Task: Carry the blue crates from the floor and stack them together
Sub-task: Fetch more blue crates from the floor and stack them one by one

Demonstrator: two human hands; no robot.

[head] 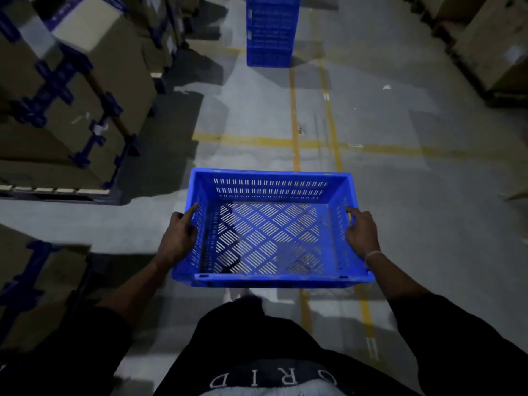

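Grip: both hands on one blue crate [271, 230], held clear of the floor at about waist level in front of the body. Left hand [178, 238] wraps the left short wall, fingers curled over the outside, index finger lying up along the rim. Right hand [361, 232] grips the right short wall the same way, fingers hooked on the rim, thumb side inward; a pale band [373, 255] sits on that wrist. Both forearms bare, dark sleeves above.

Crate: open top up, nothing inside, slotted walls and a lattice bottom through which the floor shows. It sits level, long side across the body.

Below and behind it: dark clothing with pale letters at the bottom edge of the view.

Floor [414, 195]: grey concrete, dim light, yellow painted lines [295, 130] running away down the aisle and crossing just beyond the crate's far wall.

Left of the aisle: stacked cardboard boxes [71, 104] with dark blue corner braces, on a pallet. More cartons [491, 44] at the far right.

Far end, straight ahead and well apart from the carried crate: a stack of blue crates [271, 30] standing on the floor, its top cut off by the frame. Count of crates unclear.
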